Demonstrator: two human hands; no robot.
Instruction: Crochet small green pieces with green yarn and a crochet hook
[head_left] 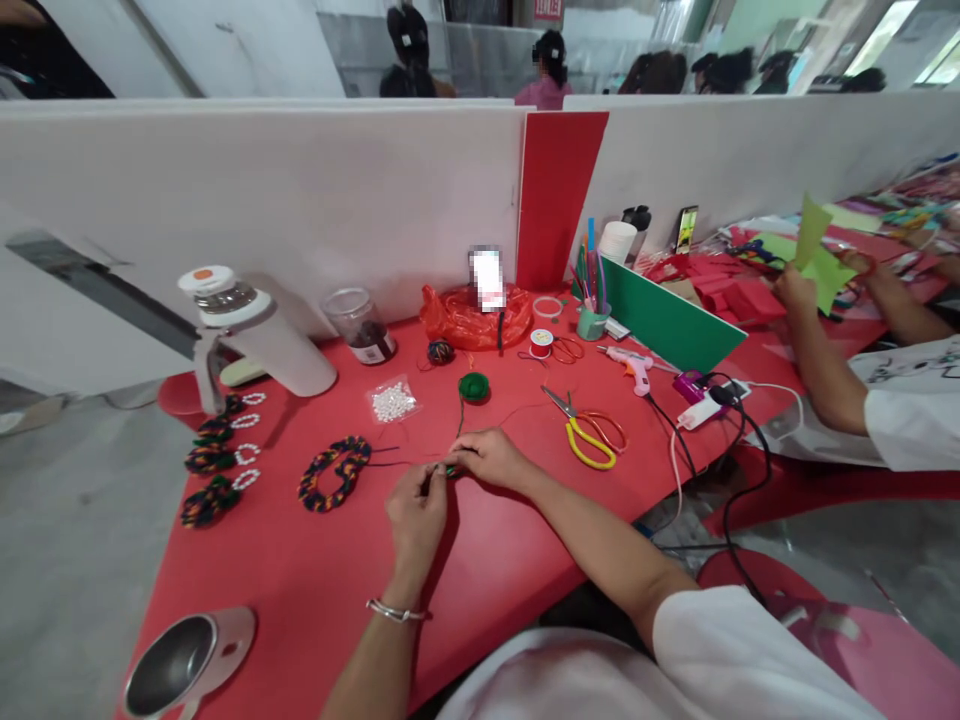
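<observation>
Left hand (418,508), bare, centre of the frame: forearm rising from the bottom edge, fingers curled inward, silver-coloured metal bangle (396,611) at the wrist. Right hand (493,459), bare, just right of it: forearm slanting in from the lower right, back of the hand upward, fingertips meeting those of the left. Hard to make out: small piece of dark green yarn (451,471), centre of the frame, between the two hands and mostly covered by fingers; its shape cannot be told. Fingers: thumb and fingertips of each hand pinched together, grasping that piece. Just above: thin green strand (460,420), running up to a round ball of green yarn (473,387). Left of centre: braided loop of dark, orange and green yarn (313,478), flat on the red tabletop (322,580). Above the loop: clear plastic packet of white beads (394,400). Right of centre: metal scissors with yellow and red handles (587,450).
</observation>
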